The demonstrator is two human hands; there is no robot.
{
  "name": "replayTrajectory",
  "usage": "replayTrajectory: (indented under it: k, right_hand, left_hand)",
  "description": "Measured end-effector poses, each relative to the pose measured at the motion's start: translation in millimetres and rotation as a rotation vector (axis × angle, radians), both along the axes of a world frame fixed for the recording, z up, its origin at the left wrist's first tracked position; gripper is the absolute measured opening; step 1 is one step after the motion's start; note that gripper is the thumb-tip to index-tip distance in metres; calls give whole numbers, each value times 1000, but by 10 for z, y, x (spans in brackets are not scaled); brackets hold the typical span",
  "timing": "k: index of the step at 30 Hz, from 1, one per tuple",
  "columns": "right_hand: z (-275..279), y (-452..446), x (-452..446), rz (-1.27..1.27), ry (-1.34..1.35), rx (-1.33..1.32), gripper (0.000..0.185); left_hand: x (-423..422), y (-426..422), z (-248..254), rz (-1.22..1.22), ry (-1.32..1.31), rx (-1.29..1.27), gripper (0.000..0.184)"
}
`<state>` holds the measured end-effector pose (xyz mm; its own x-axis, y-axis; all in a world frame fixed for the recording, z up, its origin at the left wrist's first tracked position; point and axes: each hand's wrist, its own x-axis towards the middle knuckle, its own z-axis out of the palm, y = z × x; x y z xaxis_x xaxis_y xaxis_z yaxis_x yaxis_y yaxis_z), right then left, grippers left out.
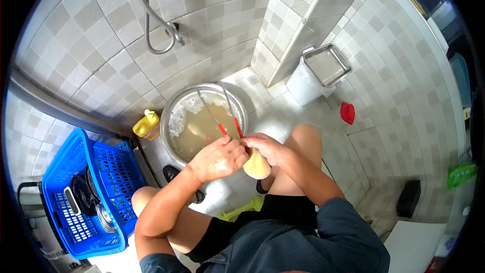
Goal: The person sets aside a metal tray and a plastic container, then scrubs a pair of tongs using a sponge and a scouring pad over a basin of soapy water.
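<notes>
My left hand [220, 159] is closed around the near end of a pair of long metal tongs [230, 105] with red grips. Their two thin arms spread apart over the metal basin [242, 106]. Close beside it, my right hand [265, 147] is closed on a yellow sponge [257, 165], its fingers meeting the tongs' near end. How the fingertips lie there is partly hidden. Cloudy water with white foam fills the basin on the floor in front of me.
A yellow bottle [147, 124] stands left of the basin. Further left, a blue basket [108, 177] holds pans and metal ware. A lined white bin [308, 83] stands at the back right, near a red object [347, 113]. A shower hose [146, 7] hangs on the tiled wall.
</notes>
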<state>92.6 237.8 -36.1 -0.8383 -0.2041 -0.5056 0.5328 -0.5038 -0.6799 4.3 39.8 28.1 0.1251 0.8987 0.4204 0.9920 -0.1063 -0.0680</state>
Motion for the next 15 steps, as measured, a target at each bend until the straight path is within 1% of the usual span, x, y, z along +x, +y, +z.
replayTrajectory:
  k: [1,4,6,7,9,10,11,12,13,14,15]
  right_hand:
    - [-23,13,37,-13,8,56,26]
    - [-96,62,122,-48,5,43,22]
    - [-34,52,197,-135,-19,64,19]
    - [-34,57,225,-162,-28,112,20]
    - [88,45,288,-204,16,98,21]
    - [175,38,303,-219,27,107,22]
    - [125,56,305,-248,41,95,21]
    - [84,70,321,-311,37,80,20]
    - [48,101,337,-371,33,62,20]
    - [39,156,340,-384,41,68,20]
    - [29,210,333,-450,42,51,20]
  left_hand:
    - [23,7,1,-6,5,-1,19]
    - [66,69,10,-39,22,44,18]
    - [91,89,9,-46,27,61,19]
    - [98,113,7,-46,28,77,19]
    - [133,143,14,-58,26,93,21]
    - [155,164,7,1,24,111,22]
    - [168,195,9,62,22,129,23]
    - [168,234,24,87,51,145,29]
    - [170,261,34,72,55,152,29]
    - [170,279,40,120,27,150,33]
    - [168,287,45,171,-1,146,37]
